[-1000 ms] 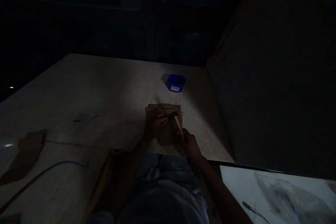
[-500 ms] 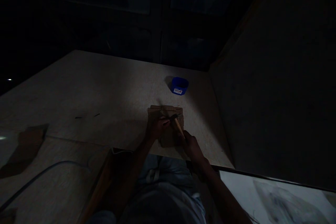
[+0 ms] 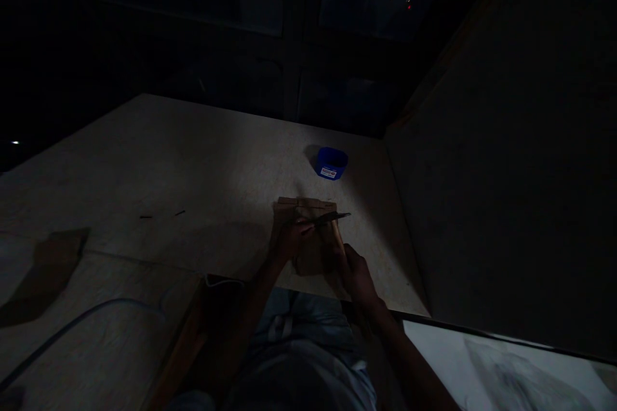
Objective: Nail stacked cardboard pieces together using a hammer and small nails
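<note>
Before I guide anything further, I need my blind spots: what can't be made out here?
All in the head view:
Left hand: darkness and blur hide whether it holds anything.
Hammer: the right hand covers part of its handle.
Blue container: its label is too small to read, and shadow hides the inside.
Plastic bag: blurred, and cut off by the bottom edge.

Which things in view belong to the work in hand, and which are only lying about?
Seemingly in use:
Wooden-handled hammer, in right hand
Cardboard, beneath
Left hand: contents too dark to tell

Apparently lying about:
Blue tub
Two thin dark pieces
Cable
Brown piece, far left
Plastic bag
</note>
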A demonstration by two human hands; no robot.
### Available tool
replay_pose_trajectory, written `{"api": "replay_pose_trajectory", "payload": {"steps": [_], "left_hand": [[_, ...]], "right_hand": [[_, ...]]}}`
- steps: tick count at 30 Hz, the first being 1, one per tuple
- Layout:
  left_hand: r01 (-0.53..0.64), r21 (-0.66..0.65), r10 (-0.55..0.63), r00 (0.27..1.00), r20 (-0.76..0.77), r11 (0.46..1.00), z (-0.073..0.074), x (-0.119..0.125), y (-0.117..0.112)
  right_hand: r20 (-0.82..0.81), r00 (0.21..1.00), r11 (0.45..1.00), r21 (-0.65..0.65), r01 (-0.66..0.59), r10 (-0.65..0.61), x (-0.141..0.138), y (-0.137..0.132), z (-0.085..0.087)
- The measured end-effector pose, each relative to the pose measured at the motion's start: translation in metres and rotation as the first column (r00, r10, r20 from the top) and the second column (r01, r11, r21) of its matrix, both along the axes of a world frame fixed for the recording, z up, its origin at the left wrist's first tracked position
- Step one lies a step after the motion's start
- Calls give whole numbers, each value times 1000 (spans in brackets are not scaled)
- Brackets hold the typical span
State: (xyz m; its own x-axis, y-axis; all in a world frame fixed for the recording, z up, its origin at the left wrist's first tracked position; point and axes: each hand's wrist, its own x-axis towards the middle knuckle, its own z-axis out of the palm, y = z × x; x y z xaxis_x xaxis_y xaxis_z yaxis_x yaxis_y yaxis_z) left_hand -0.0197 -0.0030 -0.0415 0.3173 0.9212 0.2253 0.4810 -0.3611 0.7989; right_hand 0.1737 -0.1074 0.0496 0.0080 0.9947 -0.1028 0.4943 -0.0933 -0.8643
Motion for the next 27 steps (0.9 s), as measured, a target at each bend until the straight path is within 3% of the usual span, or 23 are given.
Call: {"api": "replay_pose_trajectory", "payload": {"steps": [11,20,23,27], "left_hand": [[-20,13,20,999,30,1000,6,1,-2],[-28,-119,42,992,116,993,25,-6,-6],[-83,-157,127,947,297,984,25,-6,-4],[-239,-184,300,813,500,954,18,-20,5]], "right_hand": [[-164,971,984,-63,166,-174,-5,-30,-16],[-201,956,976,-57,208,-216,-4,-37,-25],[-203,951,972,-71,224,-234,-4,-37,-25],[-215,945,969,-71,238,-247,-4,-38,-22]]}}
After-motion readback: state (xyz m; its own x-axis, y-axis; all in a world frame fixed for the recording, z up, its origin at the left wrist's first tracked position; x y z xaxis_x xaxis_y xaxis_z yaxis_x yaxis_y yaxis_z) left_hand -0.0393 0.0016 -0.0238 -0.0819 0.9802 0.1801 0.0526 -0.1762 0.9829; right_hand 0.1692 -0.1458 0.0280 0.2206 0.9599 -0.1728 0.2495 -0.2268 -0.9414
